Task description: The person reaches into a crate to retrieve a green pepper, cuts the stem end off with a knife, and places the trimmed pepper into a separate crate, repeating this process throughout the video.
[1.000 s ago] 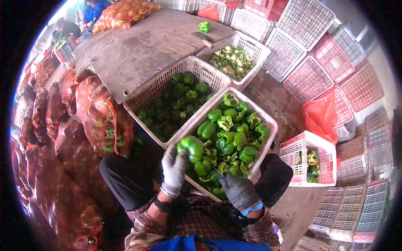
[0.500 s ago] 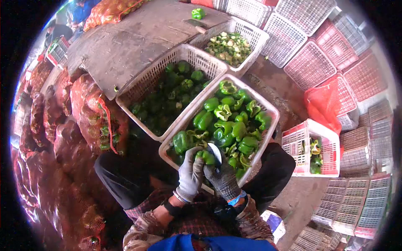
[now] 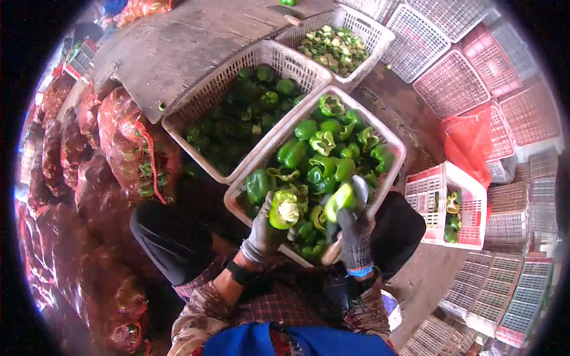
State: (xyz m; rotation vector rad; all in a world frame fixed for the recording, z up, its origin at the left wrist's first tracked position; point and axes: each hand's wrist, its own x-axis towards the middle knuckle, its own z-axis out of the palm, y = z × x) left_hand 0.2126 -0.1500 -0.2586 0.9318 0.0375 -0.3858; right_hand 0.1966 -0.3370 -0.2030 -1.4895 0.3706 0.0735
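My left hand (image 3: 264,235), in a light grey glove, is closed around a green bell pepper half (image 3: 285,210), its pale core and seeds facing up. My right hand (image 3: 355,238), in a dark grey glove, grips a knife (image 3: 360,191); the pale handle (image 3: 332,253) sticks out below the fingers. Against the knife, on the thumb side, rests another cut pepper piece (image 3: 339,202). Both hands are above the near part of a white crate (image 3: 396,155) filled with whole and cut green peppers (image 3: 295,153).
Beside it stands a crate (image 3: 217,94) of darker green peppers, and behind that a crate (image 3: 380,43) of chopped pieces. Mesh sacks (image 3: 127,142) crowd the left. On the right are stacked crates (image 3: 454,83), a red mesh bag (image 3: 466,139) and a red-and-white crate (image 3: 469,222).
My hands have moved apart, the right one going right and up with the knife. The pepper they held together is now in two parts, one at each hand.
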